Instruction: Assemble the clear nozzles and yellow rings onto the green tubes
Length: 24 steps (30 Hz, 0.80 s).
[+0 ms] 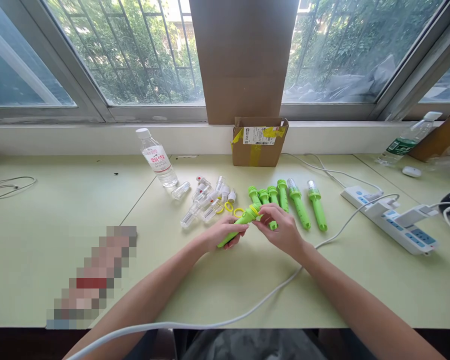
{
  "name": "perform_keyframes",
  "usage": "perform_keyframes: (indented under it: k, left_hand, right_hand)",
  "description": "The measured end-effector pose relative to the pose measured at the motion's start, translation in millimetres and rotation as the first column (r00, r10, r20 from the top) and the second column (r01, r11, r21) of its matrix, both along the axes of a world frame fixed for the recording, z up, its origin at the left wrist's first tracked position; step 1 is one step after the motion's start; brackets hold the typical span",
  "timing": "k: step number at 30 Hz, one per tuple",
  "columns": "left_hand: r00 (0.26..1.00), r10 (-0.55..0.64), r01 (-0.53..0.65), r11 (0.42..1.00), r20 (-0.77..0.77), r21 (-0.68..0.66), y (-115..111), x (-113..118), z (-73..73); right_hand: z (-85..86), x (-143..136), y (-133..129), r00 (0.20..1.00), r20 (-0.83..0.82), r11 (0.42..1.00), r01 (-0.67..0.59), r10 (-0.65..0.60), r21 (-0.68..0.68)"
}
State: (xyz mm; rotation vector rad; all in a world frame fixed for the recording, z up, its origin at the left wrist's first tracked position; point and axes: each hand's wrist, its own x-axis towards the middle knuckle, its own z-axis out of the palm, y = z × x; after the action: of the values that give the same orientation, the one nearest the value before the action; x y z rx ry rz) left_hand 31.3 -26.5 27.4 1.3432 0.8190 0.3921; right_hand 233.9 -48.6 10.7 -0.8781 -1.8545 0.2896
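Note:
My left hand [227,232] wraps around a green flashlight-shaped tube [240,222], which tilts up to the right. At its wider ribbed end is a yellow ring [254,210], and the fingers of my right hand [279,227] pinch there. Beyond my left hand lie clear plastic covers [189,216] in a loose pile, some with white parts inside. More yellow rings [239,212] rest beside them. Just past my right hand several green tubes [282,195] lie in a row. Two tubes further right, one of them this green tube [317,207], carry clear covers.
A water bottle [158,159] stands behind the pile. An opened cardboard box [260,145] is against the sill. At right lie a white power strip [392,220] and another bottle [408,140]. A white cable [255,307] crosses in front of me. A blurred-out object [93,280] lies left.

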Motion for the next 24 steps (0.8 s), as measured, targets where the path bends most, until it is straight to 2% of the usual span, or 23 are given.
perform_keyframes:
  k: [3, 6, 7, 9, 10, 12, 14, 15, 18, 24]
  left_hand:
    - [1.0, -0.025, 0.025, 0.999, 0.006, -0.026, 0, -2, 4.1]
    - [0.997, -0.022, 0.024, 0.999, -0.07, 0.022, -3, 0, 6.3]
    - [0.993, -0.011, 0.019, 0.997, -0.114, 0.07, -4, 2, 5.6]
    - [0.975, 0.05, 0.008, 0.966, -0.215, 0.26, -8, 7, 1.7]
    - [0.961, 0.109, 0.005, 0.911, -0.254, 0.412, -9, 9, -1.4]
    - [0.901, 0.308, 0.004, 0.7, -0.307, 0.714, -11, 13, -8.9]
    - [0.818, 0.465, 0.057, 0.519, -0.338, 0.853, -9, 14, -16.4]
    - [0.796, 0.506, 0.08, 0.456, -0.333, 0.886, -7, 14, -19.6]
    - [0.773, 0.578, 0.067, 0.338, -0.264, 0.939, -2, 11, -26.2]
    - [0.79, 0.598, 0.111, 0.07, -0.131, 0.991, 1, 9, -32.0]
  right_hand:
    - [-2.8, 1, 0, 0.999, 0.045, 0.997, -0.009, 0.006, 0.072]
    - [-5.5, 4, 1, 0.997, 0.075, 0.993, 0.021, -0.03, 0.119]
    - [-6.1, 5, 1, 0.996, 0.081, 0.992, 0.035, -0.045, 0.124]
    - [-6.7, 7, 2, 0.994, 0.09, 0.992, 0.051, -0.062, 0.119]
    - [-6.8, 8, 2, 0.994, 0.093, 0.992, 0.053, -0.064, 0.113]
    - [-6.4, 9, 2, 0.993, 0.093, 0.993, 0.065, -0.074, 0.097]
    - [-5.6, 8, 2, 0.991, 0.084, 0.992, 0.097, -0.103, 0.076]
    - [-5.1, 8, 1, 0.989, 0.076, 0.991, 0.12, -0.125, 0.064]
    - [-3.6, 6, 1, 0.981, 0.051, 0.982, 0.186, -0.186, 0.016]
    - [-3.4, 8, 2, 0.977, -0.011, 0.976, 0.212, -0.212, -0.058]
